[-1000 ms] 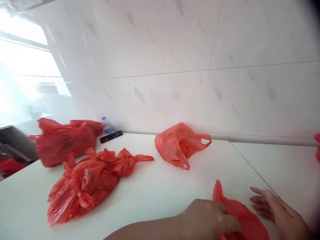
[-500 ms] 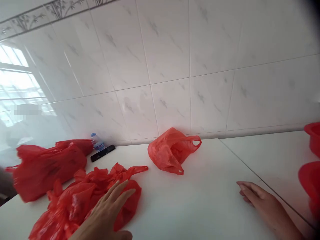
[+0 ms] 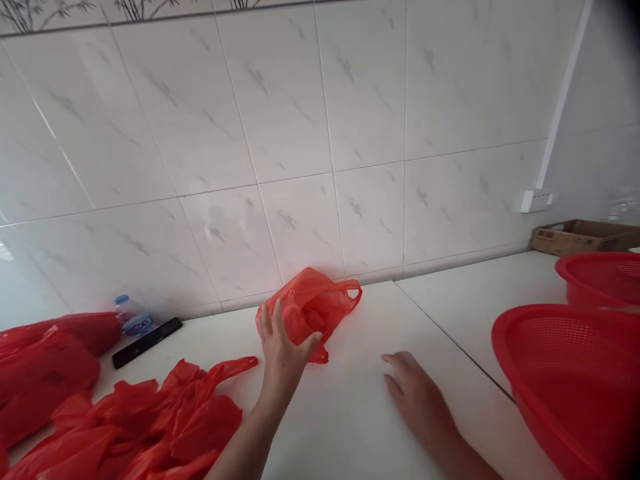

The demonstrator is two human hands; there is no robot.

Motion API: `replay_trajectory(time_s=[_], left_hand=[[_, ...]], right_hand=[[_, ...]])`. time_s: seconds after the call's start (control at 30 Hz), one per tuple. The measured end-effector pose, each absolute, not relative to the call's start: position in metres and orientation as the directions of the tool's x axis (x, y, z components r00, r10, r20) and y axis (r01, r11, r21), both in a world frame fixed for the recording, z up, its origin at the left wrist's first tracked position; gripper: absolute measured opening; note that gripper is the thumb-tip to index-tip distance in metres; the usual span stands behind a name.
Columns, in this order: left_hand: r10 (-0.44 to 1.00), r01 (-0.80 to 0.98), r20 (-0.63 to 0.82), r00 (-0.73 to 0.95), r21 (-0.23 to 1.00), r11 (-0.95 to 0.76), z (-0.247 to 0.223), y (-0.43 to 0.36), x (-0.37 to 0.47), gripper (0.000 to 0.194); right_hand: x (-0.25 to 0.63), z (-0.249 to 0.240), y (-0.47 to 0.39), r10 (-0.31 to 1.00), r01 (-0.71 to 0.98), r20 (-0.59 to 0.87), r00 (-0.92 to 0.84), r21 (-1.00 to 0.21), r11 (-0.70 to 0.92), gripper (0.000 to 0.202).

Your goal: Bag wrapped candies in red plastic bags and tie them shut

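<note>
My left hand (image 3: 284, 343) is held out with its fingers spread, in front of a red plastic bag (image 3: 325, 313) by the wall. It overlaps the bag's left side in view; whether it touches the bag I cannot tell. The bag stands slumped, its mouth facing me and a looped handle out to the right. Over the white table (image 3: 350, 413), my right hand (image 3: 415, 393) has its thumb and fingers apart with nothing between them. To the left of my left forearm lies a heap of crumpled red plastic bags (image 3: 165, 427).
Red plastic baskets (image 3: 525, 327) stand at the right, with a cardboard box (image 3: 555, 240) behind them. At the left are a full-looking red bag (image 3: 45, 373), a water bottle (image 3: 133, 320) and a black phone (image 3: 147, 342). A tiled wall (image 3: 370, 220) runs behind the table.
My view has turned to the right, bringing the baskets and box further in. My left hand has gone from above the bag heap to the bag by the wall. My right hand's fingers have parted.
</note>
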State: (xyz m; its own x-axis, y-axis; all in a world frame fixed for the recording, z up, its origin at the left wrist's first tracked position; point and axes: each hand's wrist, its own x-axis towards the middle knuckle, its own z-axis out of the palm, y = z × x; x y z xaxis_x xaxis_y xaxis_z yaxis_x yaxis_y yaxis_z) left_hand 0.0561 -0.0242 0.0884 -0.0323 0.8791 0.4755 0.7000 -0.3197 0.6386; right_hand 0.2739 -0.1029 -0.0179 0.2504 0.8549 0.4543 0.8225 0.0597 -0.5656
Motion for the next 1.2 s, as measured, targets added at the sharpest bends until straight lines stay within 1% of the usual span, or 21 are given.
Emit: replay_trajectory(time_s=[0.07,0.13,0.2,0.27,0.37,0.43,0.5,0.57,0.63,0.67,0.73,0.77,0.8,0.87,0.93,1.0,1.1,1.2], left_hand=[[0.905,0.748,0.404,-0.135,0.64,-0.174,0.076,0.003,0.066,0.099],[0.923,0.762,0.36,-0.134,0.633,-0.136,0.062,0.024,0.065,0.093],[0.922,0.748,0.372,-0.106,0.641,-0.173,0.049,0.036,0.06,0.083],[0.904,0.715,0.419,-0.083,0.657,-0.239,0.039,0.041,0.055,0.077],[0.887,0.648,0.458,-0.055,0.693,-0.317,0.027,0.042,0.054,0.076],[0.892,0.621,0.451,-0.04,0.71,-0.331,0.022,0.042,0.055,0.077],[0.888,0.633,0.458,-0.033,0.697,-0.336,0.018,0.043,0.057,0.077],[0.861,0.703,0.507,-0.036,0.625,-0.338,0.016,0.045,0.06,0.077],[0.814,0.808,0.581,-0.012,0.485,-0.334,0.015,0.048,0.063,0.074],[0.794,0.852,0.607,0.036,0.397,-0.342,0.015,0.05,0.064,0.072],[0.782,0.886,0.596,0.182,0.245,-0.393,0.014,0.057,0.068,0.066],[0.794,0.887,0.559,0.24,0.207,-0.414,0.014,0.061,0.069,0.064],[0.814,0.888,0.516,0.268,0.195,-0.416,0.013,0.067,0.07,0.061],[0.86,0.902,0.451,0.24,0.223,-0.369,0.012,0.078,0.07,0.052],[0.886,0.915,0.429,0.175,0.262,-0.307,0.011,0.089,0.069,0.047],[0.896,0.916,0.427,0.125,0.298,-0.27,0.01,0.097,0.068,0.045],[0.908,0.911,0.415,0.062,0.348,-0.221,0.011,0.102,0.066,0.048],[0.908,0.901,0.417,0.051,0.373,-0.222,0.015,0.1,0.065,0.05]], right_hand=[[0.256,-0.022,-0.093,0.841,0.859,0.516,0.16,-0.493,0.14,0.041],[0.242,-0.024,-0.079,0.834,0.868,0.537,0.123,-0.466,0.172,0.049],[0.232,-0.025,-0.062,0.822,0.859,0.558,0.116,-0.472,0.2,0.052],[0.225,-0.023,-0.042,0.79,0.834,0.599,0.132,-0.498,0.238,0.053],[0.217,-0.016,-0.007,0.718,0.779,0.666,0.202,-0.554,0.294,0.05],[0.213,-0.01,0.015,0.691,0.732,0.674,0.26,-0.604,0.314,0.05],[0.21,-0.005,0.033,0.718,0.657,0.626,0.305,-0.684,0.317,0.051],[0.209,-0.001,0.044,0.794,0.55,0.528,0.301,-0.776,0.307,0.05],[0.212,0.002,0.048,0.874,0.395,0.41,0.261,-0.871,0.291,0.047],[0.215,0.003,0.048,0.903,0.286,0.353,0.244,-0.916,0.281,0.044],[0.221,0.005,0.045,0.935,0.062,0.264,0.236,-0.965,0.256,0.03],[0.225,0.006,0.043,0.942,-0.028,0.232,0.244,-0.969,0.246,0.02],[0.23,0.007,0.04,0.943,-0.099,0.21,0.258,-0.965,0.242,0.014],[0.24,0.008,0.033,0.938,-0.22,0.17,0.301,-0.945,0.242,0.016],[0.251,0.008,0.025,0.935,-0.36,0.105,0.339,-0.904,0.232,0.019],[0.26,0.007,0.015,0.935,-0.466,0.03,0.354,-0.861,0.204,0.016],[0.27,0.003,-0.005,0.937,-0.547,-0.056,0.346,-0.823,0.152,0.015],[0.281,-0.001,-0.032,0.935,-0.602,-0.107,0.339,-0.788,0.128,0.017]])
